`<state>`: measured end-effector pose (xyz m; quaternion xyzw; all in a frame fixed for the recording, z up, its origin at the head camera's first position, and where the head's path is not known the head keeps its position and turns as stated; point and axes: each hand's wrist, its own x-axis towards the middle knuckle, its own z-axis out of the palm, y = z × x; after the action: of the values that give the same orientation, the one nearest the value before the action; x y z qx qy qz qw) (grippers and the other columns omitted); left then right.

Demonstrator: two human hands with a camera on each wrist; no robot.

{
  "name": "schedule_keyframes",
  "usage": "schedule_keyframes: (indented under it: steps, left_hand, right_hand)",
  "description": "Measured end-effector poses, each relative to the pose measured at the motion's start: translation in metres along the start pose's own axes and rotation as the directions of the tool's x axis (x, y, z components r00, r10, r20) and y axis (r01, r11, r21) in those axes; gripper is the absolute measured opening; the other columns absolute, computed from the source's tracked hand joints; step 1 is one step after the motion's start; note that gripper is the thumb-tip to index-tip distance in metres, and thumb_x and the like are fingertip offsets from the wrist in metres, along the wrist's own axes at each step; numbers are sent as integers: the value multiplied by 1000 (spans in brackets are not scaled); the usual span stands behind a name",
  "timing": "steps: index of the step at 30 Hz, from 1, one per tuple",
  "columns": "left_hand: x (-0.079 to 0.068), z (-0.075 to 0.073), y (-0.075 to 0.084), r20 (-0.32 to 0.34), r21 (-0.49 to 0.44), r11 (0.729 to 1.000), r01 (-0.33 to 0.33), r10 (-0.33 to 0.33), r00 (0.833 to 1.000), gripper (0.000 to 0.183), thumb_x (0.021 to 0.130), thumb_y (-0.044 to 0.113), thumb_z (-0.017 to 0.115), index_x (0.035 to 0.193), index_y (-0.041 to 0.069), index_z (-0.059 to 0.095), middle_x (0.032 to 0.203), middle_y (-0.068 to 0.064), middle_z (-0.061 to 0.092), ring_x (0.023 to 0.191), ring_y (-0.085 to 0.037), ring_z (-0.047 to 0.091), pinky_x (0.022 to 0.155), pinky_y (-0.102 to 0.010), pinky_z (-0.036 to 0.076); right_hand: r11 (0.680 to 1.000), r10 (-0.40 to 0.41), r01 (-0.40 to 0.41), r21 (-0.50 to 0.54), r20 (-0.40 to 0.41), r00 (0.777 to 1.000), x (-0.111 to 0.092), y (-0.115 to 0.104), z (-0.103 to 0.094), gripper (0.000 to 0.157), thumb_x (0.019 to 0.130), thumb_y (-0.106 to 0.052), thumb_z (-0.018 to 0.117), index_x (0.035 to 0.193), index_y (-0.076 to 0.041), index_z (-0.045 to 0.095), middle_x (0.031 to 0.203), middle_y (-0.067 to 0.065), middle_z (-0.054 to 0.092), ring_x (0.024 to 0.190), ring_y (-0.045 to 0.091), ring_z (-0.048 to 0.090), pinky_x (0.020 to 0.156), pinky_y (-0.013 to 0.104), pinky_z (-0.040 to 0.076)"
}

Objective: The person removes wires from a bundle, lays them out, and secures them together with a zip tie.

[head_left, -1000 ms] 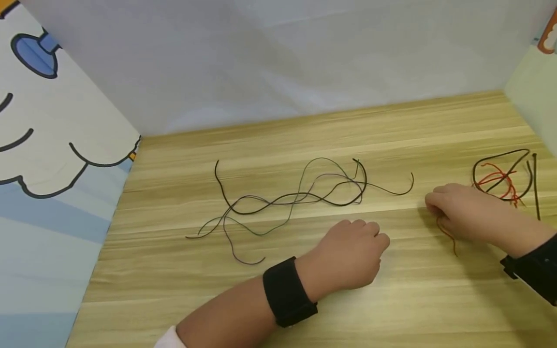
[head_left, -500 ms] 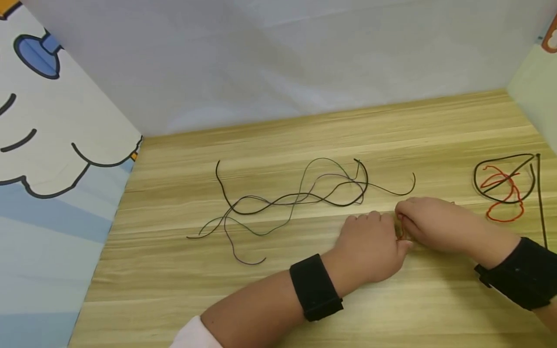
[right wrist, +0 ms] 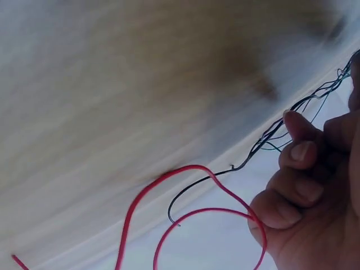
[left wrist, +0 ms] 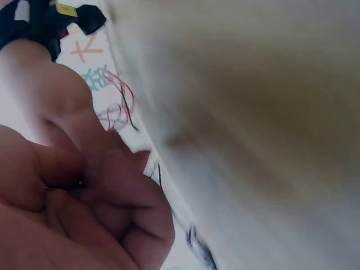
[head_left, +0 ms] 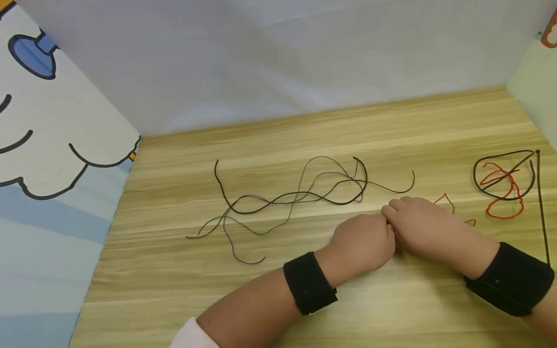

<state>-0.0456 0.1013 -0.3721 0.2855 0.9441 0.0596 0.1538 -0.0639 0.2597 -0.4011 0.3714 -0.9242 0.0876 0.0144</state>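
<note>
Red cord runs out from under the right hand, looping on the wooden table just to the right of it; right wrist view shows curled fingers pinching it. Left hand touches the right, fingers curled; its hold on the cord can't be told. Black and grey cords tangled left and far of the hands. Red and black cord pile far right.

Head view bright, even, sharp; both wrist views badly blurred.
</note>
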Motion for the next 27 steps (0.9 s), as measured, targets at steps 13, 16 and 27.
schedule_keyframes:
  steps: [13, 16, 27]
  left_hand:
    - [-1, 2, -10, 25, 9, 1000, -12, 12, 1000, 27, 99, 32, 45, 75, 24, 54, 59, 8, 53, 50, -6, 49, 39, -24, 42]
    - [-6, -1, -16, 10, 105, 994, 15, -16, 1000, 27, 97, 27, 49, 71, 23, 56, 56, 7, 53, 46, -8, 48, 37, -26, 41]
    - [-53, -23, -94, -5, 160, 954, 253, -256, 967, 17, 93, 16, 51, 81, 18, 62, 67, -1, 62, 57, -17, 55, 43, -39, 46]
  right_hand:
    - [1000, 1, -1, 8, -3, 1000, 4, 0, 3, 18, 80, -5, 64, 73, -14, 50, 67, -3, 44, 61, 18, 48, 59, 38, 45]
    - [1000, 11, -11, 2, -10, 1000, 4, 2, 3, 15, 86, -9, 62, 75, -13, 53, 67, -2, 47, 62, 20, 50, 59, 39, 47]
    - [994, 96, -97, 46, 26, 995, -3, 43, 3, 16, 92, -18, 60, 77, -14, 55, 70, -1, 55, 70, 21, 58, 64, 41, 48]
